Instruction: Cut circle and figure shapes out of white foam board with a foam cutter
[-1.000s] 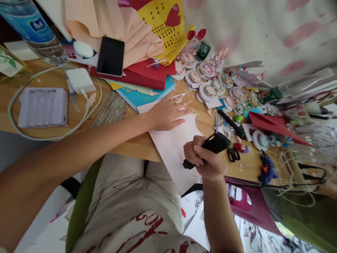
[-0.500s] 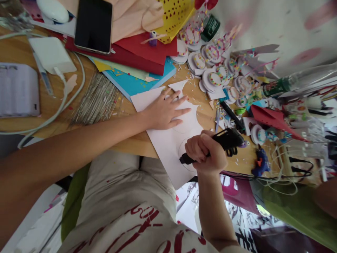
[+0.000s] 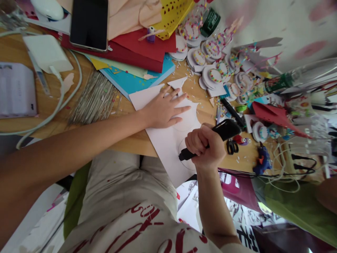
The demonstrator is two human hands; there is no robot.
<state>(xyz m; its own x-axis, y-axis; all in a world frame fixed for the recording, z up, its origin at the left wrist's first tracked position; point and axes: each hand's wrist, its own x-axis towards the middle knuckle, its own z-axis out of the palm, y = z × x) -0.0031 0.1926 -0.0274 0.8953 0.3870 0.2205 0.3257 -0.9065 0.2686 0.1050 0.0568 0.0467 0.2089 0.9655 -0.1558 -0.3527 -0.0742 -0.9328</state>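
My left hand (image 3: 164, 109) lies flat with fingers spread on a white sheet of paper (image 3: 168, 140) that hangs over the front edge of the wooden table (image 3: 131, 140). My right hand (image 3: 206, 147) is closed in a fist round a black tool (image 3: 223, 130), its tip pressed on the sheet where a faint circle is traced. A small pair of black scissors (image 3: 232, 146) lies just right of that hand.
Stacked coloured card (image 3: 137, 52) with a black phone (image 3: 88, 23) sits at the back. Several decorated paper discs (image 3: 213, 75) crowd the back right. A blue glue gun (image 3: 262, 160), cables, a white charger (image 3: 46, 52) and a bundle of sticks (image 3: 96, 98) are about.
The view has shifted down and closer. My right hand has moved slightly along the traced circle with the black tool; my left hand stays flat on the paper.
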